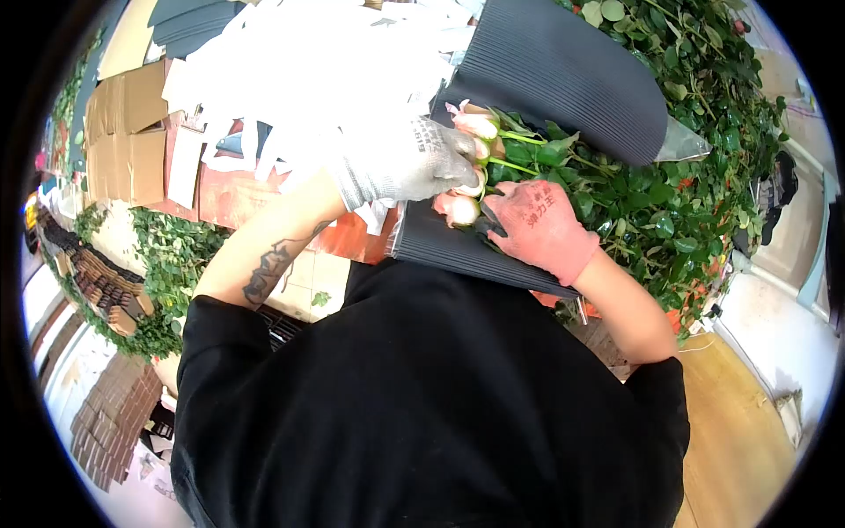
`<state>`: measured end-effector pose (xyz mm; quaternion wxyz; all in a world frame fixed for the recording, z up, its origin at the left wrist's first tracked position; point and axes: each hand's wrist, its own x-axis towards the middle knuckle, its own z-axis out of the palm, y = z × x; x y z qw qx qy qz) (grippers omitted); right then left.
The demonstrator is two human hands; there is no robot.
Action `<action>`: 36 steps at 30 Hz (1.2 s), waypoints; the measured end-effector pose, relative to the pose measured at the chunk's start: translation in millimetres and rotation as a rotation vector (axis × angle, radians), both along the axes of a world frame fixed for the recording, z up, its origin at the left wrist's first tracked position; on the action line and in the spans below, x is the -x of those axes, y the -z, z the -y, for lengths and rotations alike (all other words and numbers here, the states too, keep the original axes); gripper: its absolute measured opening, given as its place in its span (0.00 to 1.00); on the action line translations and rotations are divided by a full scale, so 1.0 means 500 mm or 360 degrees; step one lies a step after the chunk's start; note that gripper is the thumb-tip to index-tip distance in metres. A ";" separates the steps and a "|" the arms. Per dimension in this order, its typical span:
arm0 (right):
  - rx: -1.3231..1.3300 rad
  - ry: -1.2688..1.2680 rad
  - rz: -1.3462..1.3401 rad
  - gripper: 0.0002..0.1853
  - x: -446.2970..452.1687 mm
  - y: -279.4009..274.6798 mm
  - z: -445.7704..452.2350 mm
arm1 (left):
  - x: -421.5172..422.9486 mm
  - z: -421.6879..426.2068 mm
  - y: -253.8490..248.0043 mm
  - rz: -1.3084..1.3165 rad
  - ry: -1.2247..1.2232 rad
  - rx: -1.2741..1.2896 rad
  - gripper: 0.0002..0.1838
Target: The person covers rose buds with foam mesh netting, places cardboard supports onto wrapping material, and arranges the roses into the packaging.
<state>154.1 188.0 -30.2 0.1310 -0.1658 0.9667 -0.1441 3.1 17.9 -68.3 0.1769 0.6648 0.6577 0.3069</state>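
Print on pink glove (539,227), right hand: dark red Chinese characters across the back. Larger line reads 弹力王, first character less certain than the other two; the line runs at a slant, rising toward the right. Smaller marks above it, on the far side, too indistinct to transcribe. Print on grey-white glove (418,163), left hand: block of dark characters in several short rows across the back, toward the knuckles; individual characters too small and blurred to read.
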 end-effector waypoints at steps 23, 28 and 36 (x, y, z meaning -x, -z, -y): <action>-0.0210 0.0144 -0.0104 0.21 -0.001 0.018 -0.003 | -0.010 0.067 -0.028 0.0822 0.0207 0.0413 0.21; -0.0082 0.0174 -0.0155 0.14 0.007 0.013 -0.012 | -0.030 0.048 -0.038 0.0623 0.0033 0.0184 0.21; -0.0357 0.0279 -0.0059 0.21 0.033 0.030 -0.025 | -0.017 0.032 -0.063 0.0144 0.0148 0.0421 0.28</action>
